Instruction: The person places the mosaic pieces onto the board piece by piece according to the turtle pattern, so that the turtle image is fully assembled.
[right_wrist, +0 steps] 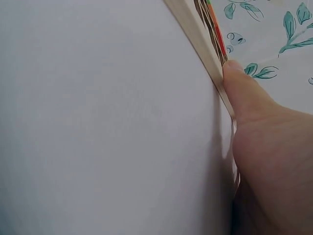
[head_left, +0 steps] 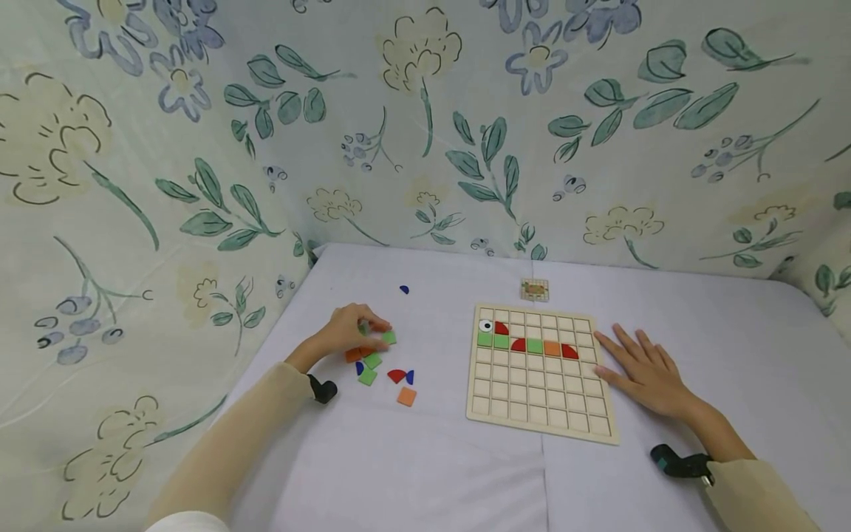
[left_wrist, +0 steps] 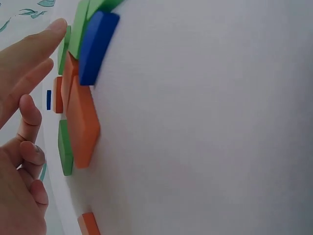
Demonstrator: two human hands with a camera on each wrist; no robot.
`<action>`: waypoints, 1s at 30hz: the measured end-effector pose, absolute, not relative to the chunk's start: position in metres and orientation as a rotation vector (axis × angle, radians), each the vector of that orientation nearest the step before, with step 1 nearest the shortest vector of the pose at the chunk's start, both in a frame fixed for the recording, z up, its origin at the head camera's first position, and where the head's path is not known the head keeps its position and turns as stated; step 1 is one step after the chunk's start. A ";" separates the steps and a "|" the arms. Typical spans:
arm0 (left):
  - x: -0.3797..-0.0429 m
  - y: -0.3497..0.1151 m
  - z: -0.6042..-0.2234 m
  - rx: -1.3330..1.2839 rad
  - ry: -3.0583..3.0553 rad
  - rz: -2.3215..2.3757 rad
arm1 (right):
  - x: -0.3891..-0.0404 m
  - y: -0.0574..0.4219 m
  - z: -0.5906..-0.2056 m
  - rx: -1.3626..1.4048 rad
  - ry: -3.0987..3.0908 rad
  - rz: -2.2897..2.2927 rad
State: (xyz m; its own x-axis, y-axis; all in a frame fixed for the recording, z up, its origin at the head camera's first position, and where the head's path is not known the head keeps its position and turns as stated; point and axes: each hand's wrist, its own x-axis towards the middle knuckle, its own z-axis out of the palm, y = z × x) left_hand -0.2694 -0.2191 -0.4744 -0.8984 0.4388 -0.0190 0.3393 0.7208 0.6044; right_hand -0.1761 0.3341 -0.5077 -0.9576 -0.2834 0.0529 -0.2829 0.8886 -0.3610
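Flat green square tile [head_left: 389, 338], left of partly filled beige gridded board [head_left: 508, 388]

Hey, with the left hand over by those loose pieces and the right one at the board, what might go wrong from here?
The left hand is close among loose pieces, so it may knock some aside.

The right hand touches the board at its edge; a push could shift it and jostle the placed pieces.

One blue piece lies apart, beyond the other loose pieces, and might be overlooked.
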 end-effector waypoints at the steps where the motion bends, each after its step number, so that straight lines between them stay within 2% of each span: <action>1: -0.270 -0.220 -0.475 0.625 2.765 0.919 | -0.176 0.334 -0.508 -0.457 3.051 -0.581; 25: -0.279 -0.225 -0.489 0.682 2.716 0.963 | -0.175 0.336 -0.509 -0.464 3.053 -0.604; 30: -0.278 -0.217 -0.483 0.778 2.612 1.077 | -0.176 0.336 -0.509 -0.460 3.048 -0.614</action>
State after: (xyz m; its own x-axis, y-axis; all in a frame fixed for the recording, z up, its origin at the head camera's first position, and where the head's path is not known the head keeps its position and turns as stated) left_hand -0.2777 -0.2172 -0.4831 -0.8382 0.5453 0.0064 0.3912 0.5931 0.7037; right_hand -0.1757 0.3355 -0.5094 -0.9571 -0.2837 0.0590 -0.2844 0.8808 -0.3784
